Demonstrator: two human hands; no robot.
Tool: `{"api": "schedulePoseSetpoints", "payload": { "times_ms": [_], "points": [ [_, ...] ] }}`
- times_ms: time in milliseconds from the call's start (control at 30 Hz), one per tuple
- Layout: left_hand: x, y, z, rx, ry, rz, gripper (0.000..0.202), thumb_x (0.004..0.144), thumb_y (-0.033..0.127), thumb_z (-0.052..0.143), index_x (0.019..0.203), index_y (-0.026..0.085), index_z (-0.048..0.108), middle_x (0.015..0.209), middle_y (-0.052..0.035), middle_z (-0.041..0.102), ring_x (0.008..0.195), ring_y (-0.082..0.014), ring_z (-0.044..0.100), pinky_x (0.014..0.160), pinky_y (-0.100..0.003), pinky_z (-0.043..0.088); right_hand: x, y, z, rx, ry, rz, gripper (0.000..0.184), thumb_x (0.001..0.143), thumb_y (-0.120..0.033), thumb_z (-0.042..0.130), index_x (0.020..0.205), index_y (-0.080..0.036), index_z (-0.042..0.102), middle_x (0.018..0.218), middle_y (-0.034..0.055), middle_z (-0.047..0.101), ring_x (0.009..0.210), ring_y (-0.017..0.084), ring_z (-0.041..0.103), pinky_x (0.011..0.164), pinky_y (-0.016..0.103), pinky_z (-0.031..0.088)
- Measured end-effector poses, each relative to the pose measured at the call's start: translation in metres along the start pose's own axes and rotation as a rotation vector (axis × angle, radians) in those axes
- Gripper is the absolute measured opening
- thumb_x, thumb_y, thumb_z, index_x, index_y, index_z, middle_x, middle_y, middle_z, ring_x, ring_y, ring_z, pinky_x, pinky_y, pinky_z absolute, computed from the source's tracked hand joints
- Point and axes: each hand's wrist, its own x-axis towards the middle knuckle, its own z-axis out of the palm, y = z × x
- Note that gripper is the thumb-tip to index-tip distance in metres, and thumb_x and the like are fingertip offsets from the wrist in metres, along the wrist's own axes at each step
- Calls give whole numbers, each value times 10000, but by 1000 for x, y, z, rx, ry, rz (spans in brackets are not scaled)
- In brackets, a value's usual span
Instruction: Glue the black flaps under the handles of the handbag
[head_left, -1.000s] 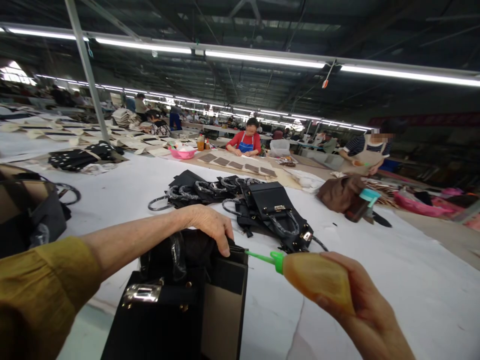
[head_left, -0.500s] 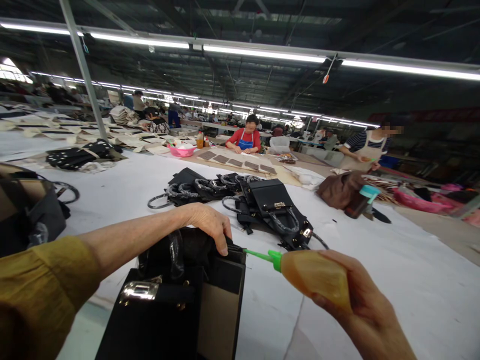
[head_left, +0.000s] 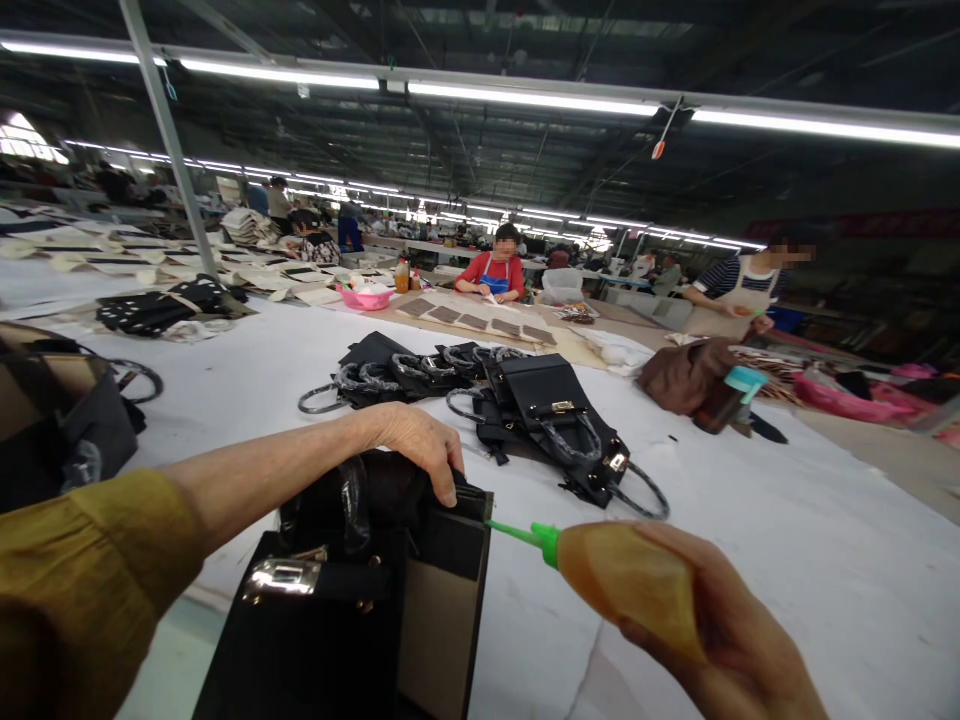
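Observation:
A black handbag [head_left: 322,630] with a shiny metal clasp stands at the front of the table, its side panel turned partly toward me. My left hand [head_left: 424,450] grips the bag's upper edge, thumb against the side and the other fingers hidden behind. In my right hand [head_left: 720,600] is a squeeze bottle [head_left: 630,580] of amber liquid, tilted to the left. Its thin green nozzle touches or nearly touches the edge of the side panel, just below my left hand. One handle of the bag is wrapped in clear plastic.
Several black bag pieces with wrapped handles [head_left: 551,395] lie beyond the bag on the white table [head_left: 787,560]. Another bag [head_left: 67,410] is at the left. A dark bottle with a turquoise lid [head_left: 727,400] stands by brown material. Two co-workers are across the table.
The bottle's nozzle has moved down a little along the bag's side edge, my right hand lowering with it. My left hand keeps its hold on the bag.

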Motion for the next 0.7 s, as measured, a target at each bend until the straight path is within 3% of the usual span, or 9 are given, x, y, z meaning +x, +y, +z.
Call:
{"api": "schedulePoseSetpoints", "payload": {
  "times_ms": [67, 167, 300, 567, 700],
  "points": [
    [1, 0, -1, 30, -110, -31, 301, 579, 375, 738, 790, 164, 768, 696, -28, 708, 645, -197, 613, 604, -250, 493, 4, -2, -1, -42, 7, -41, 438, 799, -517, 742, 1149, -315, 572, 1095, -33, 627, 927, 197, 586, 797, 182, 481],
    [2, 0, -2, 57, -171, -43, 375, 605, 403, 718, 883, 155, 758, 801, -36, 725, 740, -207, 628, 676, -252, 505, 11, -7, 1, -61, 17, -52, 446, 779, -485, 757, 1139, -299, 570, 1082, -31, 628, 895, 192, 601, 756, 174, 506],
    [2, 0, -2, 62, -183, -54, 389, 616, 404, 703, 894, 136, 745, 811, -45, 724, 727, -206, 626, 688, -264, 509, 11, -11, 7, -1, 61, 55, 484, 781, -526, 728, 1151, -273, 545, 1084, -12, 616, 909, 206, 592, 799, 206, 497],
    [-1, -3, -3, 65, -142, -31, 338, 637, 396, 686, 860, 148, 736, 753, -14, 707, 684, -193, 611, 597, -240, 484, 7, 7, 3, -117, 9, 16, 470, 795, -536, 716, 1147, -255, 580, 1064, 20, 641, 909, 253, 609, 730, 240, 528],
    [2, -4, -3, 69, -152, -21, 313, 639, 385, 688, 838, 148, 732, 719, -9, 691, 667, -182, 601, 577, -228, 468, 6, 3, 4, -110, -33, 7, 464, 799, -532, 721, 1142, -255, 578, 1001, 8, 655, 831, 226, 627, 672, 213, 529]
  ]
}}
